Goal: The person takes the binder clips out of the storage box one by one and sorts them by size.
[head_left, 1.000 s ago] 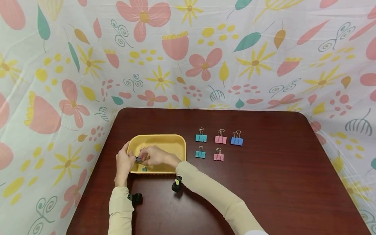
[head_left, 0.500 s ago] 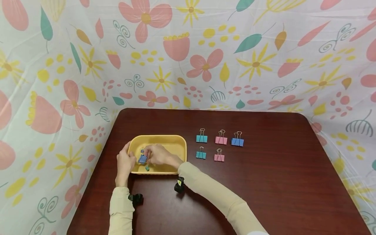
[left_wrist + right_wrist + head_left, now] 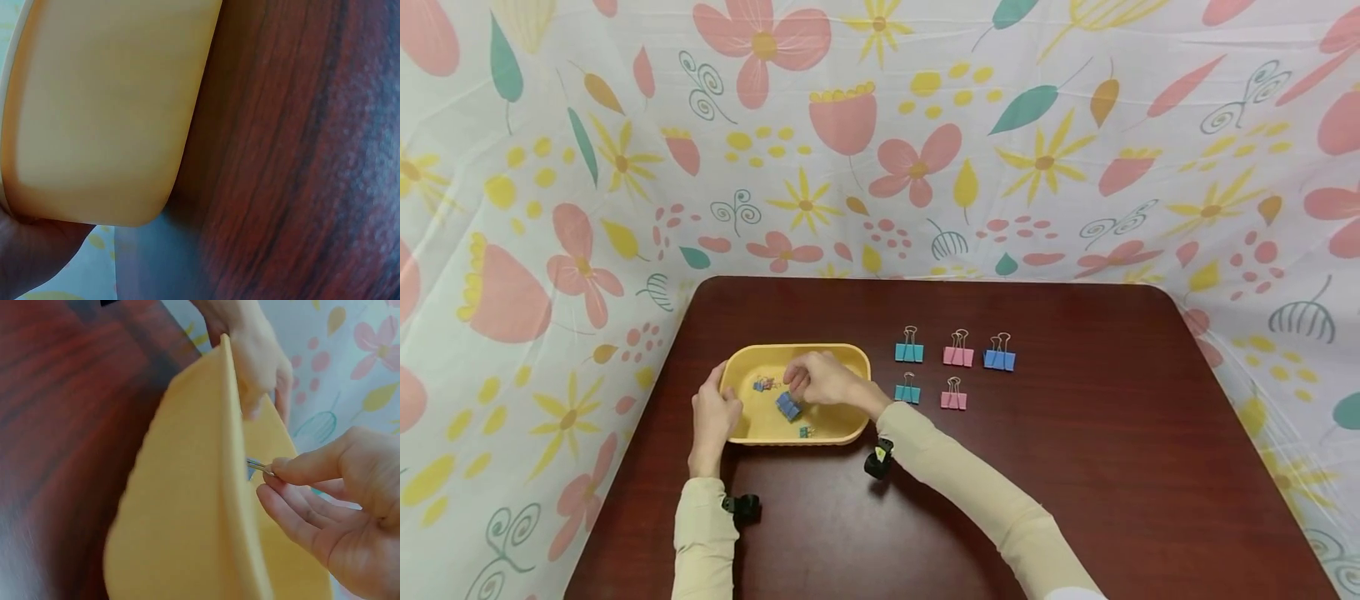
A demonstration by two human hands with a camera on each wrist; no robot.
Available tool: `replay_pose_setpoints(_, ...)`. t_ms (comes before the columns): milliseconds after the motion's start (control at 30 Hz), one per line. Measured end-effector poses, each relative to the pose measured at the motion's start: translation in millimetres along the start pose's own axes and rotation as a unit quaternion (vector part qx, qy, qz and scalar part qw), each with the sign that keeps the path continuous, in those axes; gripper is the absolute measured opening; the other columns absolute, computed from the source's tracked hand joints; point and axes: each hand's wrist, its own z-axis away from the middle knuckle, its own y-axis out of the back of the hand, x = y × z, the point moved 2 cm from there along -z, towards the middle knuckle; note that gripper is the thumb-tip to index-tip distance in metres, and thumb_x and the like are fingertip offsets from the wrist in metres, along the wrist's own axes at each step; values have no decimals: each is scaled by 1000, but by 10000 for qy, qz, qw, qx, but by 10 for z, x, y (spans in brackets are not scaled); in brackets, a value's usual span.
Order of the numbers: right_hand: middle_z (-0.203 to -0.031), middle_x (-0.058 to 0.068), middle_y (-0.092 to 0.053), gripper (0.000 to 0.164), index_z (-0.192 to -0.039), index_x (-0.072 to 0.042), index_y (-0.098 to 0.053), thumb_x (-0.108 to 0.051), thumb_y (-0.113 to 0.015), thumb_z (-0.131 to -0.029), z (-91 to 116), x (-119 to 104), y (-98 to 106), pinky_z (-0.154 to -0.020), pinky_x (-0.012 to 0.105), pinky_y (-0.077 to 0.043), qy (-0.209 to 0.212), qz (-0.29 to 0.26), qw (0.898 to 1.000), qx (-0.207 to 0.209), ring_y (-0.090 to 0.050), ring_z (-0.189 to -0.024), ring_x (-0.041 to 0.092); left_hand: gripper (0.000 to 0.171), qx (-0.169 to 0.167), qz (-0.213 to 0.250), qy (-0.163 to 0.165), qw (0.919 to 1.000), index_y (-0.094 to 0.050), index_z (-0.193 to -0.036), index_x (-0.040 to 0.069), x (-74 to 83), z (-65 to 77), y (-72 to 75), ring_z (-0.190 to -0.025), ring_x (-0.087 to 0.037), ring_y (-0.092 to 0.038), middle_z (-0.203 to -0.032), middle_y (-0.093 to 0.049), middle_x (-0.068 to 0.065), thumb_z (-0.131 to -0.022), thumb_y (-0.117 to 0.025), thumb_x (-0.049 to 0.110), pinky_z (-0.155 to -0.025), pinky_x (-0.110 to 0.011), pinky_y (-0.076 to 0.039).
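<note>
A yellow plastic tray (image 3: 842,423) lies toward the left of the table. My left hand (image 3: 713,417) grips its left end; in the left wrist view that hand (image 3: 37,259) shows at the tray's corner. Over the tray, my right hand (image 3: 826,380) pinches a blue binder clip (image 3: 788,406) by its wire handle, the clip's body hanging low inside. The right wrist view shows thumb and fingertips on the wire, while the tray wall hides most of the clip. Small clips (image 3: 765,384) sit at the tray's back left, and a small teal clip (image 3: 806,432) near its front wall.
Right of the tray, binder clips stand in two rows. The back row has a teal clip (image 3: 909,352), a pink clip (image 3: 958,357) and a blue clip (image 3: 999,360). In front are a smaller teal clip (image 3: 907,393) and a pink clip (image 3: 953,400). A flowered cloth (image 3: 917,167) hangs behind.
My right hand has moved right within the tray, bringing the blue binder clip from the left end toward the middle. The small clips at the back left now show. My left hand stays on the tray.
</note>
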Motion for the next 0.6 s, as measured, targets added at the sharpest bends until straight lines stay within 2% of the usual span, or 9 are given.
replay_pose_setpoints(100, -82, -2, -70, 19, -93, -7, -67, -1, -67, -76, 48, -15, 90, -66, 14, -48, 152, 294, 9994, 67, -61, -71, -1, 48, -10, 20, -42, 10000, -39, -140, 16, 11, 15, 13, -99, -36, -57, -127, -52, -21, -93, -40, 8, -77, -47, -48)
replay_pose_setpoints(167, -81, -3, -69, 15, -92, -7, -68, -2, -65, -78, 81, -32, 151, -77, 16, -45, 303, 485, 9983, 130, -61, -71, -2, 48, -40, 12, -70, 10000, -39, -140, 15, 15, 26, 16, -98, -36, -58, -127, -52, -22, -93, -39, 7, -75, -46, -48)
replay_pose_setpoints(267, -79, -5, -69, 11, -89, -9, -68, -4, -64, -80, 127, -55, 250, -80, 19, -46, 459, 667, 9963, 298, -62, -70, -1, 48, -71, 0, -90, 9999, -38, -140, 15, 15, 36, 15, -96, -36, -59, -126, -52, -23, -93, -39, 8, -73, -45, -49)
replay_pose_setpoints(333, -79, -6, -70, 9, -89, -10, -68, -6, -65, -81, 157, -60, 326, -79, 18, -46, 417, 643, 9964, 353, -63, -71, -1, 48, -97, -4, -83, 9999, -38, -141, 16, 15, 35, 10, -96, -36, -59, -127, -52, -23, -93, -39, 8, -72, -45, -49)
replay_pose_setpoints(400, -79, -6, -70, 8, -88, -11, -68, -8, -67, -80, 184, -58, 411, -70, 17, -48, 334, 550, 9971, 416, -63, -71, 0, 48, -115, -6, -54, 9999, -37, -141, 16, 14, 35, 7, -98, -37, -58, -127, -52, -23, -93, -38, 8, -74, -46, -49)
replay_pose_setpoints(600, -80, -5, -70, 7, -87, -12, -69, -12, -70, -79, 272, 23, 700, -69, 18, -49, 227, 189, 9969, 728, -64, -74, 4, 49, -89, -10, -42, 10000, -36, -141, 17, 21, 24, 5, -100, -38, -57, -128, -51, -23, -93, -38, 8, -75, -48, -48)
